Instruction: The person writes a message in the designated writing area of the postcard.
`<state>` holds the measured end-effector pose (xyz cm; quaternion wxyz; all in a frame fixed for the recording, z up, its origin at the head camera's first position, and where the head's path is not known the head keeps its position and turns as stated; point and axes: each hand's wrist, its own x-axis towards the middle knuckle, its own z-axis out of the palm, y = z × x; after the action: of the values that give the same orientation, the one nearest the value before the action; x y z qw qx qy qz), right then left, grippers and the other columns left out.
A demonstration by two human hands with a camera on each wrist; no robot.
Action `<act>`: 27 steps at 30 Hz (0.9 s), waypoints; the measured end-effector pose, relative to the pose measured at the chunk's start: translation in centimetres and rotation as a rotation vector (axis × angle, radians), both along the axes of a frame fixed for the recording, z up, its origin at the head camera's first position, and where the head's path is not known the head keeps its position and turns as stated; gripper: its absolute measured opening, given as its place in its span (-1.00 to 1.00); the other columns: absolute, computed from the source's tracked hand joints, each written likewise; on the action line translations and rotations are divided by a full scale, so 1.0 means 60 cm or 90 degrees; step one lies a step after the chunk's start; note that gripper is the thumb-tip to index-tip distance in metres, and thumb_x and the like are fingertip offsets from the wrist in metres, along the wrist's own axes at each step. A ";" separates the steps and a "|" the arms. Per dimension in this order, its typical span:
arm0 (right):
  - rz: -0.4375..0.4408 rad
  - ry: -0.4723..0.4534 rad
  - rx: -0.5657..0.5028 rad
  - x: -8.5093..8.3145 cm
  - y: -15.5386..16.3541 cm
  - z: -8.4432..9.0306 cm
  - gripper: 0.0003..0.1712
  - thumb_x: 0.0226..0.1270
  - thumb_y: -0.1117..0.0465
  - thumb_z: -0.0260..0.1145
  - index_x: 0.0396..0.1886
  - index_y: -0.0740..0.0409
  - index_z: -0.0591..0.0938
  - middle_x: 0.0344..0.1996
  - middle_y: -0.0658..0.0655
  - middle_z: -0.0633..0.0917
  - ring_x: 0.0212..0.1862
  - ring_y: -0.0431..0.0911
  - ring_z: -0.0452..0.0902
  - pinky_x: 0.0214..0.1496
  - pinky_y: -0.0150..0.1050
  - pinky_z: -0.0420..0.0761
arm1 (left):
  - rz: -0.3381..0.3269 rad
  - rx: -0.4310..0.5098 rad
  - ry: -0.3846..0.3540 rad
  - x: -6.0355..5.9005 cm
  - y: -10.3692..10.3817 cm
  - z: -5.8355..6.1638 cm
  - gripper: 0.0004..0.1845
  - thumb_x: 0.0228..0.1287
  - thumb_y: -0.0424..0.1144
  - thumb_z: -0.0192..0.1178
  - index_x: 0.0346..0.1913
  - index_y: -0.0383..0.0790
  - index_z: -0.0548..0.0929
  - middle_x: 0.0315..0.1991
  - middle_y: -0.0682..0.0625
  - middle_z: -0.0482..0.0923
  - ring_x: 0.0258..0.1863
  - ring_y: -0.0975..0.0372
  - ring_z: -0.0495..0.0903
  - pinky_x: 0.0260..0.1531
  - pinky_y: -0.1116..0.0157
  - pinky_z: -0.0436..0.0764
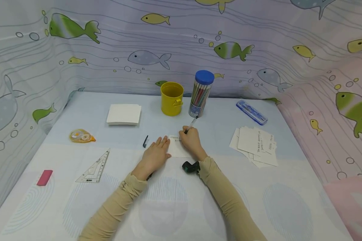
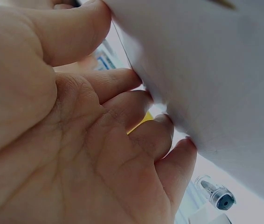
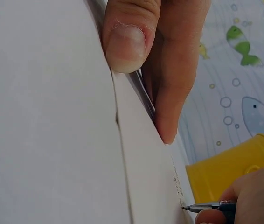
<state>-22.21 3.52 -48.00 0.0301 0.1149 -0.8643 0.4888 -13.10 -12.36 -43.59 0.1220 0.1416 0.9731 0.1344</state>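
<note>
My right hand [image 1: 192,140] pinches a clear-barrelled pen [image 1: 194,122], its top end leaning up toward the back. In the right wrist view the pen's tip [image 3: 184,207] meets a white card [image 1: 180,151] beside small dark writing. My left hand [image 1: 156,154] lies flat with fingers stretched, their tips at the card's left edge. The left wrist view shows the palm of this left hand [image 2: 99,121] from below, fingertips on the white surface. A dark pen cap [image 1: 145,141] lies just left of the left hand. The lower part of the pen is hidden by the right hand in the head view.
A stack of blank cards [image 1: 124,114], a yellow bucket [image 1: 172,104] and a blue-lidded tub of pencils [image 1: 200,95] stand at the back. To the right lie a blue case [image 1: 251,112] and written cards [image 1: 254,144]. Correction tape [image 1: 82,136], a set square [image 1: 94,169] and a pink eraser [image 1: 44,177] lie left.
</note>
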 end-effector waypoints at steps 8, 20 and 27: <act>0.005 -0.013 -0.017 0.000 0.002 -0.003 -0.53 0.19 0.39 0.07 -0.84 0.02 0.16 -0.88 -0.12 0.13 -0.76 -0.26 -0.05 -0.71 -0.43 -0.03 | -0.001 0.004 -0.006 0.001 0.000 0.000 -0.31 0.43 -0.11 0.08 0.46 -0.41 0.17 0.51 -0.26 0.04 0.51 -0.13 0.04 0.44 -0.09 0.17; -0.024 -0.023 -0.081 0.003 0.008 -0.003 -0.54 0.21 0.40 0.04 -0.82 0.05 0.15 -0.91 -0.09 0.16 -0.80 -0.25 0.02 -0.73 -0.42 0.02 | 0.001 0.005 -0.003 0.000 0.002 -0.004 -0.32 0.43 -0.11 0.08 0.45 -0.41 0.17 0.51 -0.26 0.05 0.51 -0.12 0.05 0.44 -0.08 0.17; -0.012 -0.020 -0.063 0.002 0.006 -0.003 -0.55 0.22 0.38 0.04 -0.82 0.04 0.18 -0.91 -0.09 0.20 -0.80 -0.25 0.05 -0.74 -0.42 0.02 | -0.001 -0.002 0.006 -0.001 -0.001 -0.003 -0.32 0.42 -0.11 0.09 0.45 -0.42 0.19 0.50 -0.27 0.07 0.50 -0.13 0.07 0.43 -0.08 0.19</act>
<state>-22.07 3.88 -48.17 0.0266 0.0971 -0.8405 0.5323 -13.15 -12.39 -43.77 0.1180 0.1431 0.9738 0.1320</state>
